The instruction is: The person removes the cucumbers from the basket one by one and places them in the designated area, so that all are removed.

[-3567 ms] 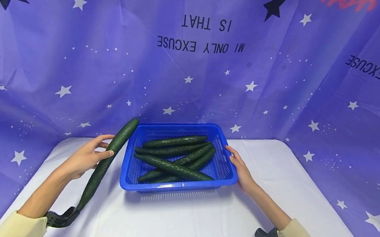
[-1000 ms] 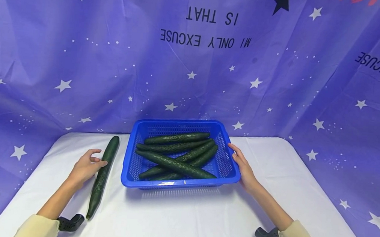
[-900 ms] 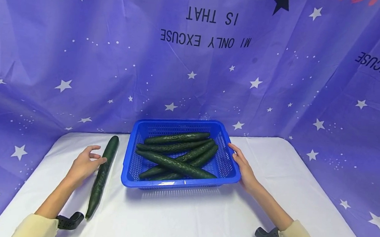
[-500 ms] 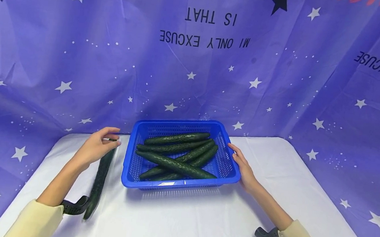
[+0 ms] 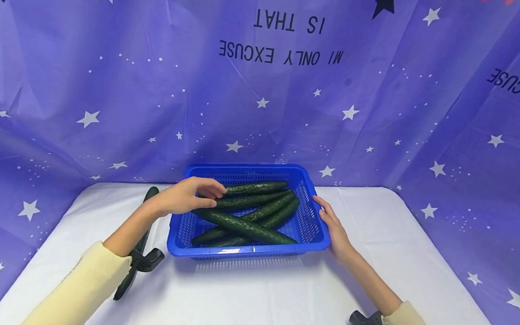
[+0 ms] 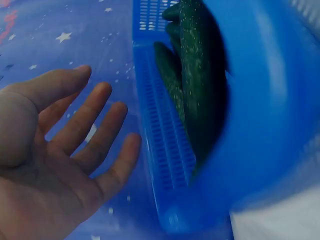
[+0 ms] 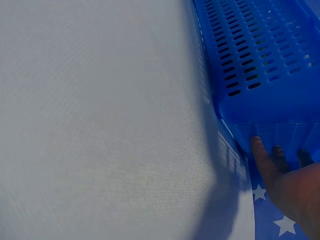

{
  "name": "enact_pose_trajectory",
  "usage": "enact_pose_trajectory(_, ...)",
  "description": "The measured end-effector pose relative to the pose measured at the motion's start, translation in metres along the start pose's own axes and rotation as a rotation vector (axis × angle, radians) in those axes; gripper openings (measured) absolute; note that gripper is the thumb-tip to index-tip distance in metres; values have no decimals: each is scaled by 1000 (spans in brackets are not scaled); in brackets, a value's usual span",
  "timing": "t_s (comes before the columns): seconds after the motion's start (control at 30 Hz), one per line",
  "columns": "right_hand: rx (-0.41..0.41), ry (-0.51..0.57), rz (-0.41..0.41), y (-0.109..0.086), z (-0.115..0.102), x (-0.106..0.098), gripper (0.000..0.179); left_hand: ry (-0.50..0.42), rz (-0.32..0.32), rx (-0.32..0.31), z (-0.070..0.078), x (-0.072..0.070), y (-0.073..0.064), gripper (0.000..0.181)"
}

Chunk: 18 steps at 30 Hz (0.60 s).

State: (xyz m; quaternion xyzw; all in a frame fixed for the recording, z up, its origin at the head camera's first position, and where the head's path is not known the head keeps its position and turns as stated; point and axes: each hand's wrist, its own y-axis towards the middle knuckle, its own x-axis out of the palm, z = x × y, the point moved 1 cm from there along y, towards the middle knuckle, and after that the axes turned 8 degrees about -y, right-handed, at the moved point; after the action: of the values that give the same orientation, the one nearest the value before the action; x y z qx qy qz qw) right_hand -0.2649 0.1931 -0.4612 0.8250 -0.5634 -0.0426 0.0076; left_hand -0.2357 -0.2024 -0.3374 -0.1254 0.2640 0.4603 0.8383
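The fingers [image 6: 100, 135] of the left hand [image 5: 187, 196] are spread and loosely bent, grasping nothing, at the 9 o'clock end of the blue basket [image 5: 215, 252], over its rim. The right hand [image 5: 338, 237] is at the basket's 3 to 4 o'clock side, its fingers extended with the tips against the outer end wall.

Inside the basket lie the cucumbers [image 5: 242, 226], five in view; one crosses on top of two others, its near tip towards 4 o'clock. Another, loose cucumber [image 5: 126, 283] lies outside, between 8 and 9 o'clock of the basket, under the left forearm, its far tip pointing between 12 and 1.

Each wrist carries a black bracket [image 5: 146, 261] below a pale yellow sleeve [image 5: 84, 284]. The bench [image 5: 242, 308] has a white cloth covering. At 12 o'clock rises a purple curtain [image 5: 262, 132] with stars and upside-down lettering.
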Motion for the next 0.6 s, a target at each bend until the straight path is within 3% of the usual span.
enact_pose_trajectory(0.1,-1,-2,-3,0,0,-1,52,-5,-60,14,1,5,15,31)
enact_pose_trajectory(0.37,-6,-9,-14,-1,-1,-1,53,-83,-179,-26,5,14,44,30)
enact_pose_trajectory(0.6,-5,-3,-10,-1,-1,-1,52,-134,-331,-150,-2,27,70,34)
